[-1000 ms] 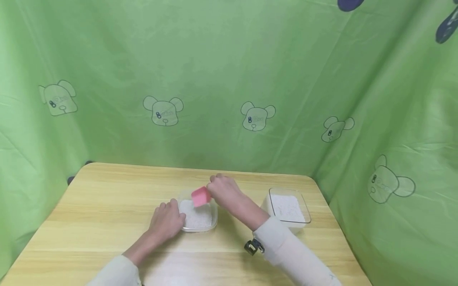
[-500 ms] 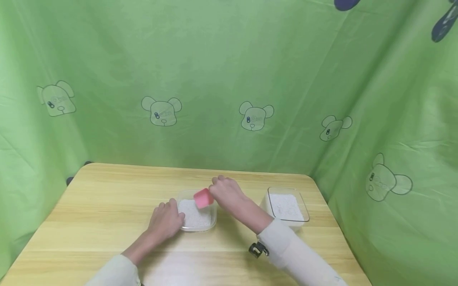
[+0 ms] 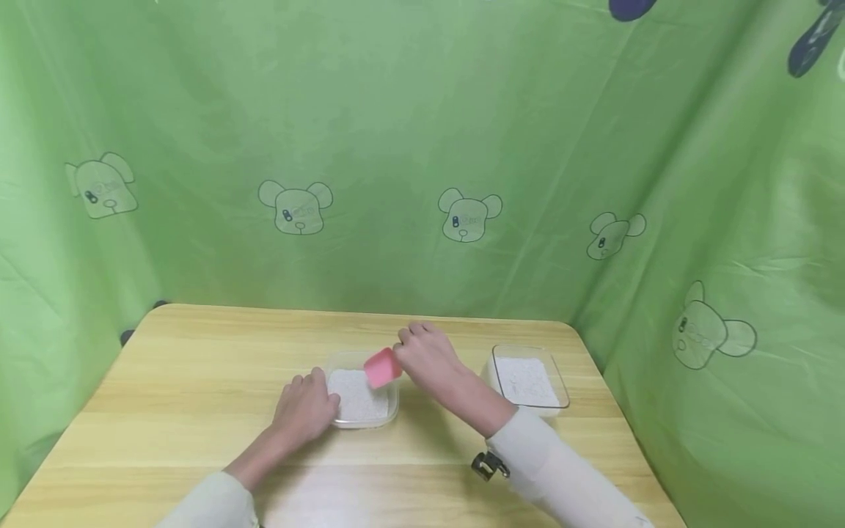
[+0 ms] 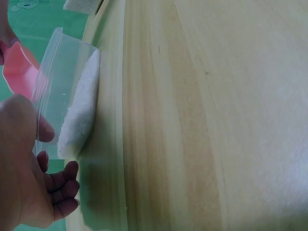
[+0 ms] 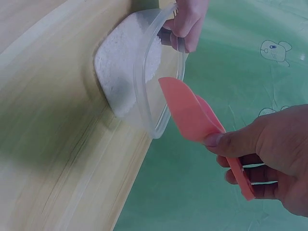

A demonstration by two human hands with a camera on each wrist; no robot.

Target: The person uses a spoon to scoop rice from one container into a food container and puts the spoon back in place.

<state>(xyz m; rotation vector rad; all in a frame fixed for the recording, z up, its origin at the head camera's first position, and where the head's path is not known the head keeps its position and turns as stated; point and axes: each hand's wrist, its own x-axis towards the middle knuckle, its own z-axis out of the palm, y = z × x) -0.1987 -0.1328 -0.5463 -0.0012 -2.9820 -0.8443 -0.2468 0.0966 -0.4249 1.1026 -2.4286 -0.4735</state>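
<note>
A pink scoop [image 3: 382,368] is in my right hand [image 3: 430,357], its handle held between thumb and fingers. In the right wrist view the scoop [image 5: 190,110] tilts over the rim of a clear plastic container [image 5: 144,72]. That container [image 3: 365,422] holds white grains [image 3: 359,396] part of the way up. My left hand [image 3: 306,405] grips its left rim; the left wrist view shows the thumb on the wall of the container [image 4: 57,82] and the other fingers curled below. Seen from there, the grains [image 4: 82,106] lie in a slope against the bottom.
A second clear container [image 3: 564,403], filled with similar white grains [image 3: 526,381], stands on the table to the right, beyond my right forearm. The wooden table [image 3: 198,381] ends at a green curtain [image 3: 383,147] with bear faces. A black clip [image 3: 490,465] hangs at my right sleeve.
My right hand has drifted a little to the right with the scoop, toward the container's right rim. The left hand keeps its hold, and the container stays in place.
</note>
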